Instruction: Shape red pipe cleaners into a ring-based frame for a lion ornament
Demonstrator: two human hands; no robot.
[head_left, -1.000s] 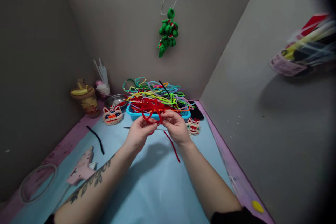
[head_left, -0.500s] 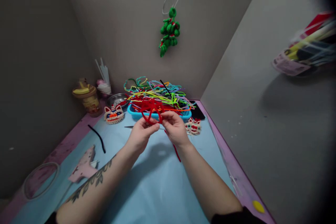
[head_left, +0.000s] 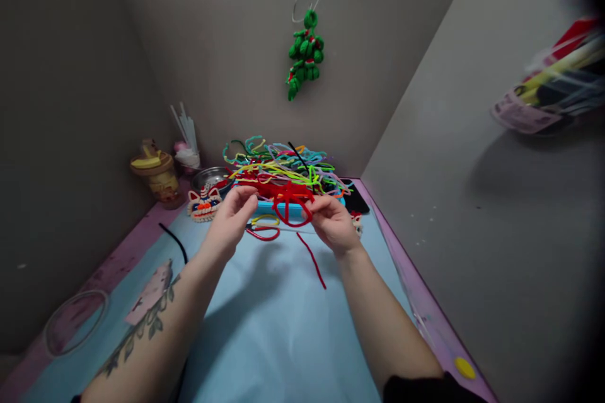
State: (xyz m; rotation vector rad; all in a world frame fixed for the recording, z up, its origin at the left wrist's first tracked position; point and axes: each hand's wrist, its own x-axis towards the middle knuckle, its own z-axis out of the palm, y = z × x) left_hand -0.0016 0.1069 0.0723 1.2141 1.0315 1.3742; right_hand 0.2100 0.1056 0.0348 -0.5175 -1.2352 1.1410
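Note:
A red pipe-cleaner shape, bent into a rounded frame with ribs meeting at its top, hangs from the fingertips of my right hand. To its left, my left hand is raised apart from it, thumb and fingers slightly parted with nothing visible between them. Scissors with red and yellow handles lie on the blue mat behind the left fingertips. A loose red pipe cleaner rests on the mat below the hands.
Behind the hands stands a blue tray heaped with colourful pipe cleaners. A lion-face piece and a metal bowl sit left of it, a phone right. The pink glue gun lies partly behind my left forearm.
My left hand has let go of the red shape and moved left. My right hand has shifted slightly right with the shape, uncovering the scissors' handles.

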